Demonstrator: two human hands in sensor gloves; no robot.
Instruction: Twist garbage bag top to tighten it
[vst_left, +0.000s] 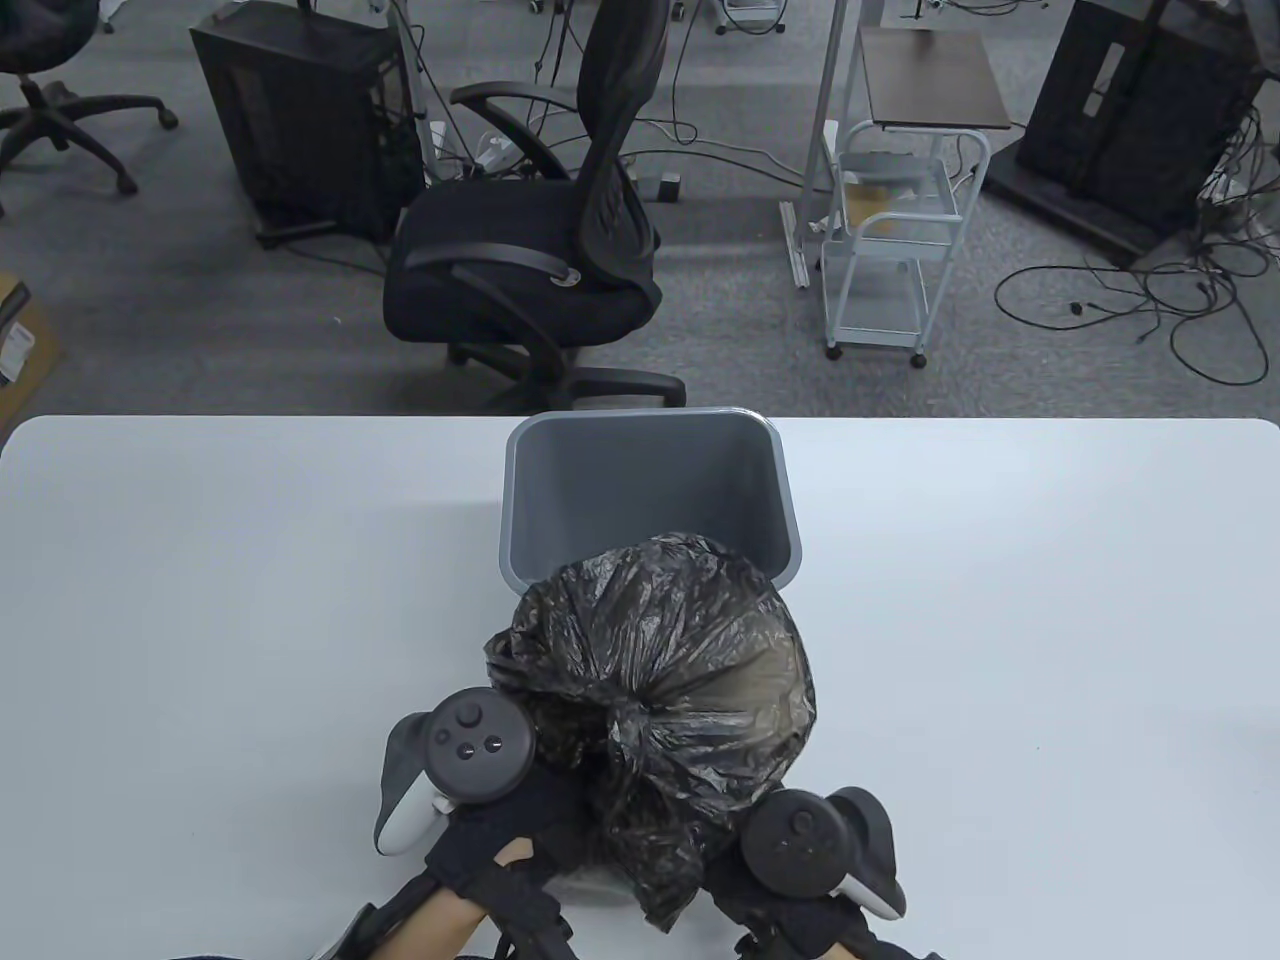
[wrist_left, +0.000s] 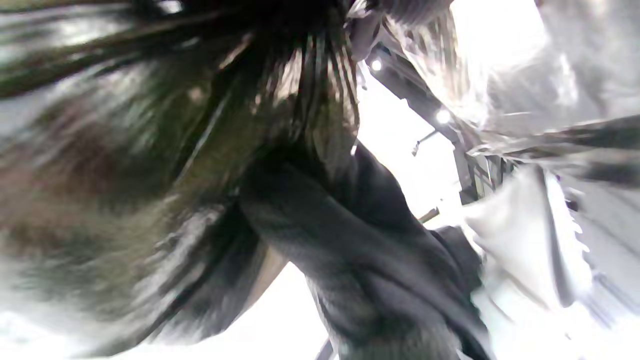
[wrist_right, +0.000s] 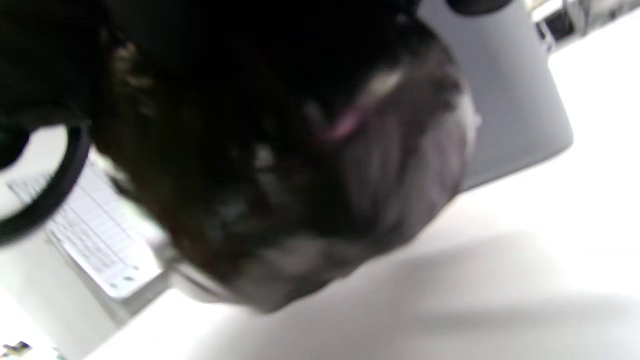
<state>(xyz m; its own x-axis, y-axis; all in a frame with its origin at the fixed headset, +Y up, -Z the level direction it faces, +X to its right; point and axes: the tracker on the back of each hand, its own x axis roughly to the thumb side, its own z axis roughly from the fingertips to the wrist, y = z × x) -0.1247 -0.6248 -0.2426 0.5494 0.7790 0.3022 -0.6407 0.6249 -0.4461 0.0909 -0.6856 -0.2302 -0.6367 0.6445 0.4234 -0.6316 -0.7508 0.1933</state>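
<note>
The twisting step appears to be under way: the black garbage bag (vst_left: 660, 660) bulges out of the grey bin (vst_left: 640, 480) at the centre of the white table (vst_left: 200, 600), its top gathered into a crumpled neck (vst_left: 650, 830) running toward the bottom edge of the frame. The left hand (vst_left: 510, 830) sits at lower centre-left, against the neck; the right hand (vst_left: 800, 880) sits at lower centre-right, beside it. Finger closure cannot be determined for either hand: trackers and plastic hide the fingers, and both wrist views are blurred. The next move probably calls for further rotation of the neck while the bag body is held steady.
</note>
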